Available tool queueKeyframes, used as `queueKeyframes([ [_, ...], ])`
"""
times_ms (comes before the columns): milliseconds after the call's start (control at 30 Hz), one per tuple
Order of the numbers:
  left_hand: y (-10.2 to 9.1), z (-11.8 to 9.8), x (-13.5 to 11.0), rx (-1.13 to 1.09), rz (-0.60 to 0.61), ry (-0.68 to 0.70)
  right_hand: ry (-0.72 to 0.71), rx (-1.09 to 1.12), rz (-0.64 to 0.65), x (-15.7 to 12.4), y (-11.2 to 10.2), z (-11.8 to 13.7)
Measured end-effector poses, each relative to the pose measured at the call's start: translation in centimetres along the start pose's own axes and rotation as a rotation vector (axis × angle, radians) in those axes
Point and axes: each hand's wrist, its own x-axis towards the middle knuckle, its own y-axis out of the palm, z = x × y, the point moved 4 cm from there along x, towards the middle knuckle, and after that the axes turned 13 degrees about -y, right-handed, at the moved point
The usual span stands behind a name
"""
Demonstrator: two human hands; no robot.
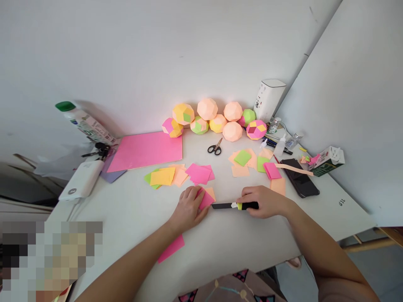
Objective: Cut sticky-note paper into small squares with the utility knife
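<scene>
My left hand (pixel 188 209) is closed over the left side of a pink paper square (pixel 207 199), its fingers bent and pressing on it. A peach paper (pixel 210 193) shows from under the pink one. In my right hand (pixel 266 201) is a knife (pixel 223 206) with a black and yellow-green handle, fingers wrapped round the handle. Its dark blade lies low over the table, pointing left, the tip close to the pink square's lower right corner. Another pink paper (pixel 172 248) lies partly hidden under my left forearm.
Paper balls (pixel 233 131) line the wall behind black scissors (pixel 215 147). Loose papers lie in piles: yellow (pixel 162 176), pink (pixel 200 173), green (pixel 243 158). A pink board (pixel 147 150) is at left. At right are a phone (pixel 300 178), a glue bottle (pixel 280 146) and a carton (pixel 329 160).
</scene>
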Motion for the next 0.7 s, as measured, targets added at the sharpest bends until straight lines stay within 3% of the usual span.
queueKeyframes([
  [700,-0.07,-0.01,0.14,-0.004,-0.02,0.026,-0.015,-0.009,0.017,-0.1,0.23,-0.19],
])
